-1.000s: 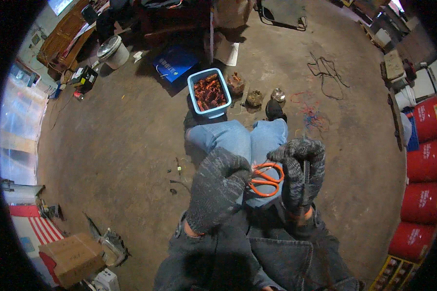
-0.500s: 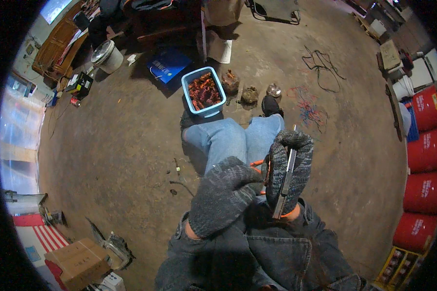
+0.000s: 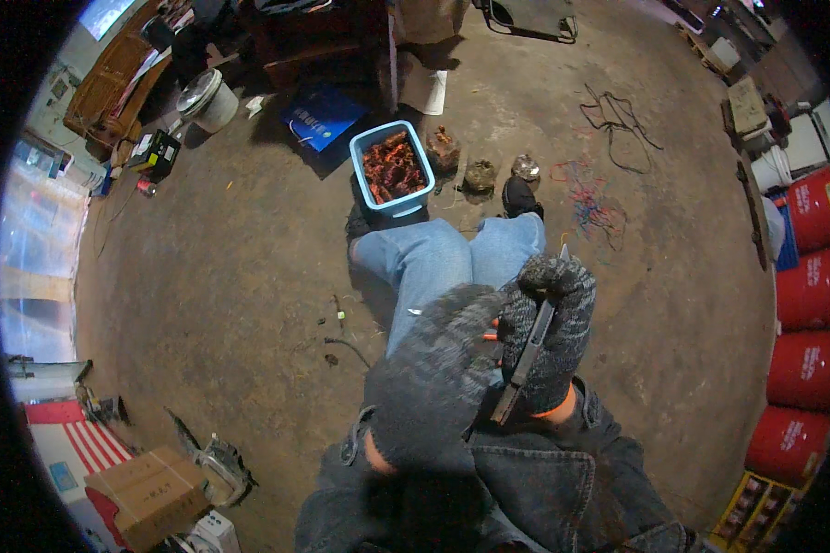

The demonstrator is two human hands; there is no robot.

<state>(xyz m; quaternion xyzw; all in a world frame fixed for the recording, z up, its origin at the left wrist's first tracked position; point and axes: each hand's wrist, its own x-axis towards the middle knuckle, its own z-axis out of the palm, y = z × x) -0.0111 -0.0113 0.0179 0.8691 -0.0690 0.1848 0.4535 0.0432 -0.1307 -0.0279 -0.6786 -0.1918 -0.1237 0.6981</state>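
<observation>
My right hand (image 3: 558,318), in a grey-black knit glove with an orange cuff, is closed around a slim utility knife (image 3: 532,355). The knife slants across the palm, its narrow tip above the fingers. Beside it, my left hand (image 3: 438,373) wears a matching glove and is blurred by motion; its fingers look closed, and what they hold is hidden. A short orange strand (image 3: 491,332) shows between the two hands. A small pale sliver (image 3: 415,311) appears against the jeans (image 3: 433,258) near the left fingers. Both hands are above my lap.
Beyond my legs stands a light-blue tub (image 3: 399,210) of reddish-brown scraps. Several filled bags, including a brownish one (image 3: 480,176), lie right of it. Red and blue wires (image 3: 592,207) and a dark cord (image 3: 618,129) lie on the floor. Red drums (image 3: 807,364) line the right; a cardboard box (image 3: 148,498) is lower left.
My left hand has shifted slightly up and its glove is now smeared by motion. Less of the orange strand shows. The pale sliver has come into sight. The right hand keeps hold of the utility knife.
</observation>
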